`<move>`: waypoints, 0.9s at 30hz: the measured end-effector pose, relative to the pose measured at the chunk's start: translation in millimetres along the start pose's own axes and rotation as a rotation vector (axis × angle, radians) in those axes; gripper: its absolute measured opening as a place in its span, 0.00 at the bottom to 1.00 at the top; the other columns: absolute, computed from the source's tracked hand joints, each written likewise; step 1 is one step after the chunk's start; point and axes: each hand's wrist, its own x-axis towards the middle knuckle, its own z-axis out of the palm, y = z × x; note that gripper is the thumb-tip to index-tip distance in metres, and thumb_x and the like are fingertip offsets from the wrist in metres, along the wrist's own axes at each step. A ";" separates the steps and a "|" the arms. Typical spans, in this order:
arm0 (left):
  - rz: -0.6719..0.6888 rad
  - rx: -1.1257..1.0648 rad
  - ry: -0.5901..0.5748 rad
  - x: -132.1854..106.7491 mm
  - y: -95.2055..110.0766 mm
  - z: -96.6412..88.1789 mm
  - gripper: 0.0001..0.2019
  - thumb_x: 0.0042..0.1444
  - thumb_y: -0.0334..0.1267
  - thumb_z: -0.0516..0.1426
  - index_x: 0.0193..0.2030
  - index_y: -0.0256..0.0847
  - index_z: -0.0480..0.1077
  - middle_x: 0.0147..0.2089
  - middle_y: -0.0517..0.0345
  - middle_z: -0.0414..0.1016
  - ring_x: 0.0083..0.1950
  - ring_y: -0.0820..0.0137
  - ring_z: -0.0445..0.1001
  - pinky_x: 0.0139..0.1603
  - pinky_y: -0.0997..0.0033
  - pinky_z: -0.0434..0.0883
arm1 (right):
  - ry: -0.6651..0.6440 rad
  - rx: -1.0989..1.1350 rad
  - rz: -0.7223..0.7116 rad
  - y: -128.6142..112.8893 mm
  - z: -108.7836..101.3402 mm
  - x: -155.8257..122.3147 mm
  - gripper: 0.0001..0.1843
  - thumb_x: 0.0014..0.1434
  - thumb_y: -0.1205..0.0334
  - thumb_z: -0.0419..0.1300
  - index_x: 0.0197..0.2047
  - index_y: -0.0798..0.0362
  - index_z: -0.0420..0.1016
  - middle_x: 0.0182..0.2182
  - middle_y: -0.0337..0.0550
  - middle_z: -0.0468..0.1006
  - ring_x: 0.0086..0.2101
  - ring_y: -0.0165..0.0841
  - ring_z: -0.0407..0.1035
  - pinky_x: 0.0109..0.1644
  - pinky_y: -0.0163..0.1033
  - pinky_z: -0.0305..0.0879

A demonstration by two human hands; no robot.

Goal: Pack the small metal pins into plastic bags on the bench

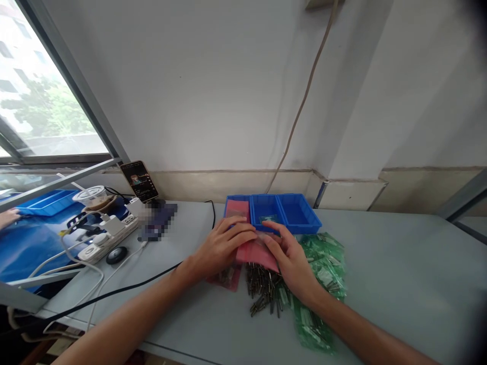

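My left hand (222, 246) and my right hand (291, 258) both grip a small pink plastic bag (255, 252) held low over the grey table (399, 274), just in front of a blue tray (300, 215). The left fingers curl over the bag's left edge. On the other side, the right thumb and fingers pinch its right edge. Under the bag lies a heap of small dark metal pins (262, 289). A pile of green packets (323, 268) sits under and beside my right wrist. Another pink bag (228, 279) lies flat below my left hand.
The blue tray has three compartments; the left one holds pink bags (236, 208). A phone (139, 180) stands propped at the left, next to a white power strip (108, 235) with chargers and cables. A black cable (125, 289) crosses the table. Someone else's hand (7, 217) shows at far left.
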 end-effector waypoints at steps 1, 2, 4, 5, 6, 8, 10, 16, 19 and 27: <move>-0.050 -0.058 0.000 -0.2 1.1 1.1 0.15 0.75 0.32 0.52 0.62 0.43 0.74 0.58 0.47 0.81 0.65 0.58 0.72 0.67 0.51 0.72 | -0.012 0.024 0.016 -0.3 0.3 -0.5 0.26 0.70 0.41 0.61 0.65 0.44 0.70 0.31 0.38 0.80 0.28 0.38 0.73 0.34 0.42 0.71; -0.121 -0.116 0.006 -0.4 2.5 2.5 0.14 0.76 0.35 0.52 0.59 0.43 0.75 0.54 0.48 0.82 0.59 0.60 0.75 0.64 0.53 0.73 | -0.019 0.041 0.022 -0.3 0.4 -1.0 0.25 0.71 0.39 0.59 0.63 0.45 0.72 0.30 0.38 0.79 0.27 0.37 0.72 0.32 0.42 0.71; -0.314 -0.218 0.027 -1.2 6.4 6.3 0.13 0.76 0.41 0.53 0.54 0.42 0.78 0.47 0.50 0.83 0.50 0.63 0.78 0.56 0.59 0.75 | -0.022 0.030 0.007 0.3 0.0 -2.0 0.24 0.73 0.36 0.53 0.49 0.48 0.76 0.29 0.40 0.77 0.25 0.36 0.69 0.30 0.41 0.67; -0.423 -0.257 0.044 -1.8 8.4 8.3 0.14 0.76 0.44 0.54 0.51 0.42 0.79 0.45 0.52 0.83 0.46 0.64 0.78 0.52 0.62 0.76 | -0.016 -0.001 -0.011 0.7 -0.5 -2.5 0.26 0.74 0.36 0.51 0.40 0.49 0.75 0.28 0.39 0.75 0.25 0.34 0.67 0.29 0.40 0.65; -0.521 -0.291 0.054 -2.5 10.4 10.0 0.16 0.76 0.47 0.54 0.49 0.41 0.79 0.43 0.53 0.83 0.44 0.64 0.78 0.49 0.64 0.76 | -0.009 -0.046 -0.035 1.0 -1.1 -3.0 0.28 0.75 0.37 0.50 0.34 0.50 0.72 0.27 0.38 0.72 0.25 0.33 0.64 0.29 0.39 0.63; -0.652 -0.342 0.060 -4.0 13.6 12.4 0.19 0.76 0.50 0.52 0.45 0.39 0.79 0.40 0.55 0.82 0.40 0.66 0.77 0.44 0.67 0.74 | -0.002 -0.176 -0.107 0.7 -2.3 -3.8 0.27 0.75 0.40 0.52 0.30 0.49 0.68 0.25 0.36 0.67 0.26 0.32 0.61 0.31 0.38 0.61; -0.683 -0.382 0.042 -4.8 15.8 12.8 0.20 0.77 0.50 0.51 0.45 0.39 0.78 0.38 0.56 0.82 0.39 0.66 0.76 0.43 0.67 0.74 | -0.006 -0.313 -0.208 -0.3 -2.8 -4.1 0.23 0.75 0.44 0.55 0.32 0.49 0.69 0.29 0.37 0.67 0.31 0.33 0.63 0.36 0.39 0.62; -0.592 -0.399 0.047 -4.1 19.2 12.4 0.16 0.76 0.48 0.53 0.52 0.40 0.77 0.50 0.52 0.81 0.50 0.63 0.77 0.56 0.62 0.74 | 0.027 -0.357 -0.209 5.3 0.0 -3.9 0.13 0.74 0.48 0.57 0.45 0.48 0.73 0.37 0.41 0.74 0.36 0.37 0.68 0.38 0.39 0.66; -0.631 -0.372 0.139 -8.2 19.1 16.0 0.21 0.75 0.45 0.56 0.70 0.42 0.65 0.47 0.54 0.80 0.45 0.65 0.78 0.52 0.63 0.76 | 0.100 -0.267 -0.164 10.3 0.3 -2.6 0.15 0.72 0.46 0.59 0.51 0.47 0.69 0.35 0.38 0.73 0.32 0.36 0.67 0.35 0.38 0.64; -0.246 -0.134 -0.007 -13.7 14.8 17.0 0.25 0.72 0.26 0.47 0.72 0.44 0.65 0.59 0.45 0.73 0.58 0.59 0.70 0.62 0.53 0.72 | 0.184 -0.161 -0.156 8.0 -1.1 -1.2 0.15 0.71 0.46 0.61 0.50 0.44 0.62 0.27 0.31 0.65 0.27 0.33 0.60 0.31 0.36 0.58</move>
